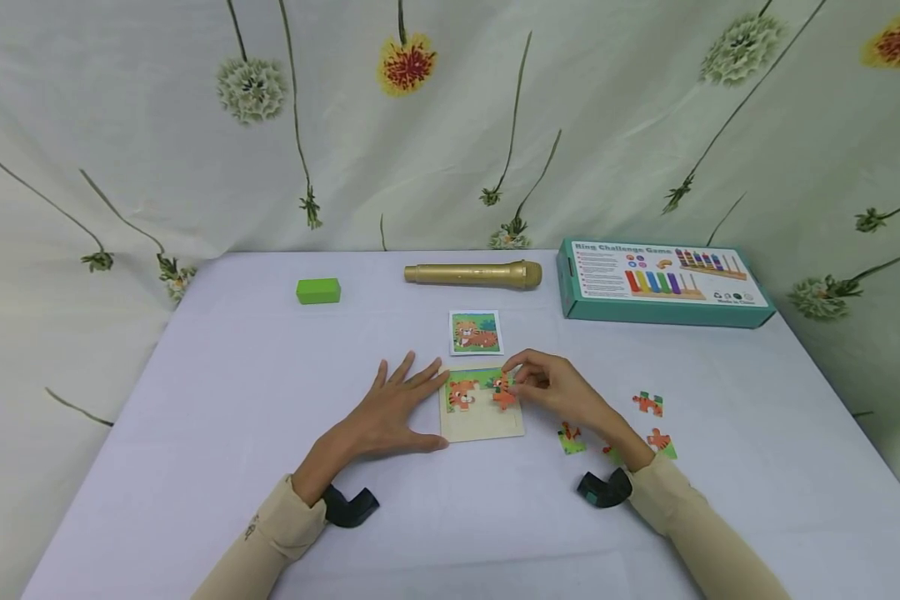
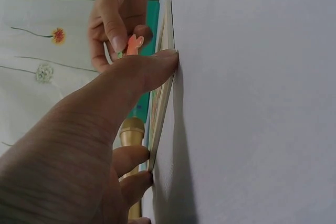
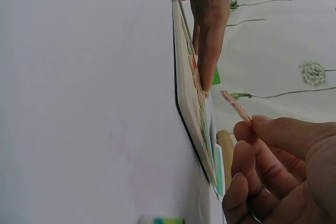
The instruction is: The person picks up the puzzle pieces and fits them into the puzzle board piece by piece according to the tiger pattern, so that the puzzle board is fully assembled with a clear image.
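A pale square puzzle board (image 1: 487,427) lies mid-table, with tiger-face and green pieces (image 1: 462,395) set along its top and left. My left hand (image 1: 393,412) has its fingers spread; thumb and fingertips touch the board's left side. Between thumb and fingers my right hand (image 1: 558,387) pinches an orange tiger puzzle piece (image 3: 236,107), which is raised above the board's right part in the right wrist view. Just behind the board is a tiger picture card (image 1: 476,333). Loose puzzle pieces (image 1: 648,404) lie to the right, one partly hidden under my right wrist.
Along the back of the white-covered table are a green block (image 1: 318,291), a gold microphone (image 1: 472,274) and a teal Ring Challenge Game box (image 1: 667,283). A flower-printed cloth (image 1: 435,150) hangs behind. Black wrist mounts (image 1: 350,508) sit at both sleeves.
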`<state>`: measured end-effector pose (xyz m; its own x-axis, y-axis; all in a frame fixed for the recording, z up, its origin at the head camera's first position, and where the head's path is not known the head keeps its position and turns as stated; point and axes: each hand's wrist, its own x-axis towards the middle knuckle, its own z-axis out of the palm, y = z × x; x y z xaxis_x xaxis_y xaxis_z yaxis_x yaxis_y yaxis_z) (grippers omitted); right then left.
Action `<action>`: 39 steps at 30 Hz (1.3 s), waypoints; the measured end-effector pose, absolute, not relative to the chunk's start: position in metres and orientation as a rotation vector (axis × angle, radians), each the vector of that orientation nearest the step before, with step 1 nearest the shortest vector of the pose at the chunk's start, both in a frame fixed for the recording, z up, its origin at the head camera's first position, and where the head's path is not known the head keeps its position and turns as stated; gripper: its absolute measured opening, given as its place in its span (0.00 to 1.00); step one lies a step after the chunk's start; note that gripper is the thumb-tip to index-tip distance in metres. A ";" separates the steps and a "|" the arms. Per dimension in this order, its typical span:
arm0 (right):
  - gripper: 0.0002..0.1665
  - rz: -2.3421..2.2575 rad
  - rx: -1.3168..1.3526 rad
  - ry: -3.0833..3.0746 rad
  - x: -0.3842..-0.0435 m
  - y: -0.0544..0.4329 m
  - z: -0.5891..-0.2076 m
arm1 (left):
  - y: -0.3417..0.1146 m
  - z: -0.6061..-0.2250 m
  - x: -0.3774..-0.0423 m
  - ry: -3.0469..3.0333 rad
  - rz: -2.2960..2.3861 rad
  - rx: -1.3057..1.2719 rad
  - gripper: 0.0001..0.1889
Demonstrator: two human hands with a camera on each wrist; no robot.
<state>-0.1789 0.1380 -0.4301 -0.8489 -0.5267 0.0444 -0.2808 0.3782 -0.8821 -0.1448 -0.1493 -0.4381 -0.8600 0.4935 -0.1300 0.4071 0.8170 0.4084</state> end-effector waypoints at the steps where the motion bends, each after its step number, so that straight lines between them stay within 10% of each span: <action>1: 0.14 -1.465 -0.715 2.388 -0.180 0.135 -0.430 | -0.149 -0.438 -0.145 2.770 0.546 0.696 0.51; 39: 0.09 -1.208 -0.736 2.586 -0.180 0.094 -0.438 | -0.149 -0.436 -0.145 2.772 0.538 0.693 0.51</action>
<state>-0.1804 0.0944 -0.4377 -0.8577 -0.5130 0.0338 -0.3551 0.5435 -0.7606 -0.1448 -0.1490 -0.4362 -0.8607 0.4912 -0.1341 0.4055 0.8205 0.4030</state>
